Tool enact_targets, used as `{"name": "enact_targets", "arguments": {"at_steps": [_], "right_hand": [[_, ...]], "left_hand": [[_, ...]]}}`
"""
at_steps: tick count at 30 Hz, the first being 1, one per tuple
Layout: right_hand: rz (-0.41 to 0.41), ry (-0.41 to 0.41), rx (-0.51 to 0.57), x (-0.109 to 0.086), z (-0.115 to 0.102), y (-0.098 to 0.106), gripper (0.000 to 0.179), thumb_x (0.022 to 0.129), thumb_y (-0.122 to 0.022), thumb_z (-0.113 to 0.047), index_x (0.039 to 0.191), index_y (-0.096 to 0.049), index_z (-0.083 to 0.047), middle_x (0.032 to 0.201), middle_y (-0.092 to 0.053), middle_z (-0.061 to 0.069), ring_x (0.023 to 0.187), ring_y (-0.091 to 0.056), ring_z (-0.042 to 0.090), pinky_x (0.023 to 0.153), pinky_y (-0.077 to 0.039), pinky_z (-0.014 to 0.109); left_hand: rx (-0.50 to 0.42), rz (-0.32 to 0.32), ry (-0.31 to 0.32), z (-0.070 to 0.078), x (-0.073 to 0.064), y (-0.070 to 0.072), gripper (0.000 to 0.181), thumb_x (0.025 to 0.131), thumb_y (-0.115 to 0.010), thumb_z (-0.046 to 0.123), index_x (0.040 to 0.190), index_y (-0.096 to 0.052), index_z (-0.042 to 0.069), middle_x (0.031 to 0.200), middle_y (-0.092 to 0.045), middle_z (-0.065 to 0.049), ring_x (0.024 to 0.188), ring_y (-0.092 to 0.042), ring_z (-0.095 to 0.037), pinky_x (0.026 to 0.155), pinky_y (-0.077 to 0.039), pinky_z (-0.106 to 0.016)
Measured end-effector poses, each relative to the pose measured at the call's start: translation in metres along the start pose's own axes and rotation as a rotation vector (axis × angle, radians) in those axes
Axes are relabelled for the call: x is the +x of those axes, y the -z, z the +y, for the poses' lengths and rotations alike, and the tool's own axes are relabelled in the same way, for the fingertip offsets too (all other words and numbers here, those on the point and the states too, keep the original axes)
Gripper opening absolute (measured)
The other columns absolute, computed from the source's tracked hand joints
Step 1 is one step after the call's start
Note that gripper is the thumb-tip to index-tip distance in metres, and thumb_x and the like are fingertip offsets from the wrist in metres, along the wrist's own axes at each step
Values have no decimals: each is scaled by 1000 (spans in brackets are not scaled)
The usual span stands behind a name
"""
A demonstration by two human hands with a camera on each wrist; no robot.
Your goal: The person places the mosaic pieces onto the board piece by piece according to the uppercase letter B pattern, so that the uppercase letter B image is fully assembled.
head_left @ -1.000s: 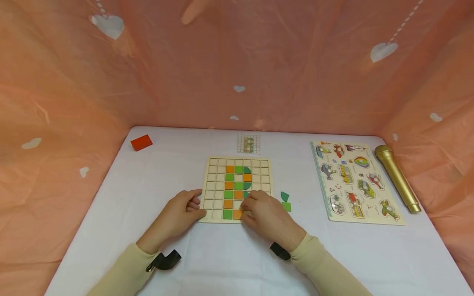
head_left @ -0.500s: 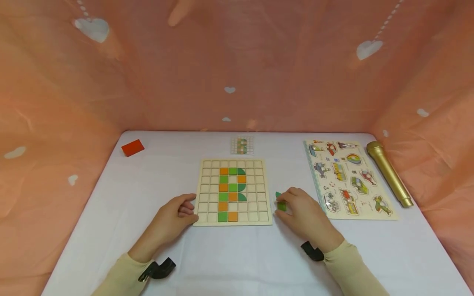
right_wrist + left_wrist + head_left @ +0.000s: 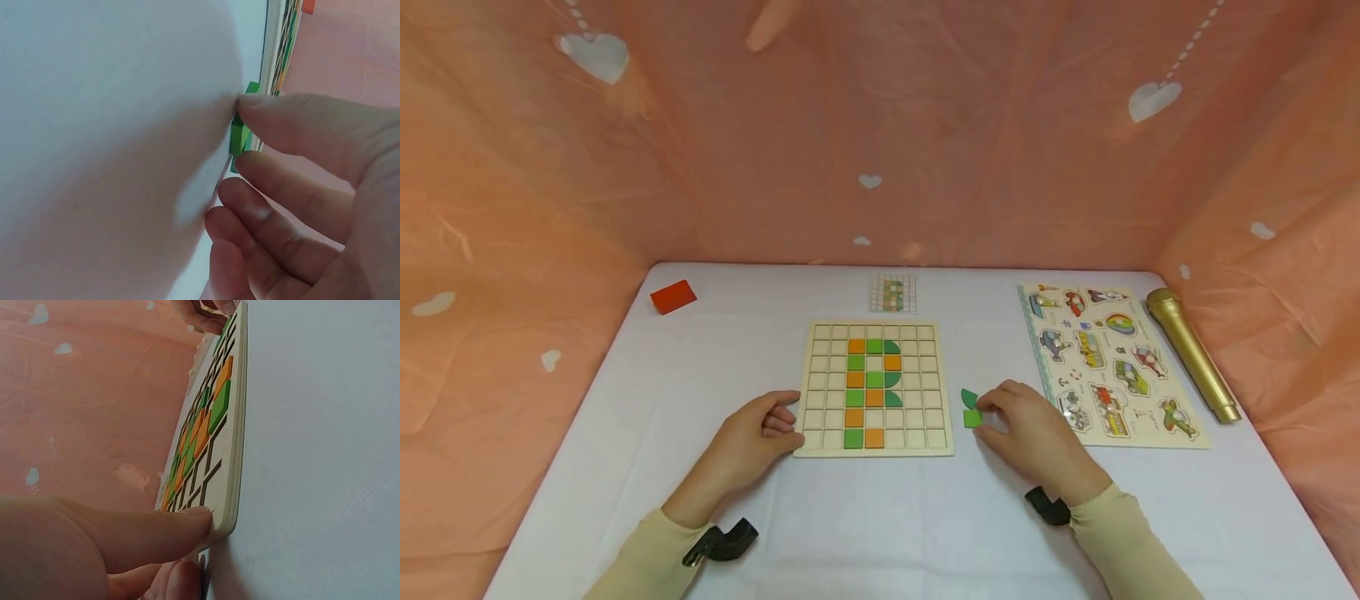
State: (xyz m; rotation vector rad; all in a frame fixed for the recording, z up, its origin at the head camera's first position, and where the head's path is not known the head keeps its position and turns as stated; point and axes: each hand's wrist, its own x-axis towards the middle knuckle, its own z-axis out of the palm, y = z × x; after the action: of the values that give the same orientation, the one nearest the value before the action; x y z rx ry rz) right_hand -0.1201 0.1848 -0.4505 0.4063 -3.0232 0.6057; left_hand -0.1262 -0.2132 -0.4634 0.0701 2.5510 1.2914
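A wooden grid board [image 3: 922,417] bears orange and green tiles in an R-like pattern. My left hand [image 3: 745,442] holds its left edge; in the left wrist view the thumb [image 3: 156,534] lies over the rim at a corner, with curled fingers beside it. Just right of the board, my right hand [image 3: 1033,429] has thumb and index finger at the right side of a light green square tile [image 3: 972,418]. In the right wrist view those two fingertips straddle the tile [image 3: 236,139]. A dark green curved tile [image 3: 968,398] lies right behind it.
Behind the board lies a small pattern card [image 3: 892,294]. A red block [image 3: 673,297] sits at the back left. On the right are a picture peg puzzle [image 3: 1090,333] and a gold microphone [image 3: 1195,358]. An orange curtain [image 3: 880,125] hangs around the white table.
My right hand has gone from the board's lower cells to the loose green tiles on its right, then slightly further right. My left hand stays on the board's edge. The view has shifted a little.
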Motion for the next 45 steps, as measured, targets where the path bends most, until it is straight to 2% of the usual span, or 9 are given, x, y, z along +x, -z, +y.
{"name": "enact_targets", "arguments": {"at_steps": [6,16,23,27,32,37,45], "right_hand": [[-24,-15,3,3,1,0,26,89,-88,-21,111,-80,-11,107,-73,-1,100,-67,17,91,-59,44],[-20,0,13,5,1,2,20,89,-88,-20,107,-80,-13,105,-73,-2,102,-69,19,94,-60,46],[-10,17,0,6,-3,3,17,88,-89,-22,101,-79,-14,102,-72,-4,100,-70,18,91,-60,45],[-7,41,9,13,-16,-1,18,88,-89,-25,100,-78,-16,101,-71,-5,97,-67,15,88,-60,41],[-44,80,33,31,-42,-13,21,89,-89,-28,101,-78,-15,98,-68,-6,90,-60,12,83,-57,36],[-69,127,35,44,-66,-22,21,90,-88,-28,101,-78,-13,97,-67,-5,89,-59,11,83,-57,34],[-84,148,30,46,-82,-30,20,90,-88,-27,102,-80,-13,99,-68,-4,91,-62,12,83,-59,33]], "left_hand": [[-6,1,2,2,0,1,59,94,-83,9,148,-60,3,114,-66,-8,100,-66,-16,83,-57,-19],[-10,4,5,3,0,0,59,93,-83,7,147,-61,2,113,-66,-9,98,-65,-16,83,-56,-18],[-6,2,7,3,1,0,59,93,-84,8,147,-61,4,113,-67,-7,98,-65,-15,83,-56,-19],[-7,5,9,3,0,0,60,92,-84,8,147,-61,3,112,-67,-7,98,-65,-15,83,-56,-19],[-11,10,15,4,-1,0,60,92,-84,8,147,-61,3,112,-67,-8,97,-65,-15,82,-56,-19],[-23,4,18,4,-1,0,59,92,-84,8,147,-61,3,112,-66,-8,97,-65,-16,82,-57,-19],[-30,14,17,3,-2,0,59,92,-84,7,146,-62,4,112,-66,-8,97,-66,-15,82,-57,-19]]}}
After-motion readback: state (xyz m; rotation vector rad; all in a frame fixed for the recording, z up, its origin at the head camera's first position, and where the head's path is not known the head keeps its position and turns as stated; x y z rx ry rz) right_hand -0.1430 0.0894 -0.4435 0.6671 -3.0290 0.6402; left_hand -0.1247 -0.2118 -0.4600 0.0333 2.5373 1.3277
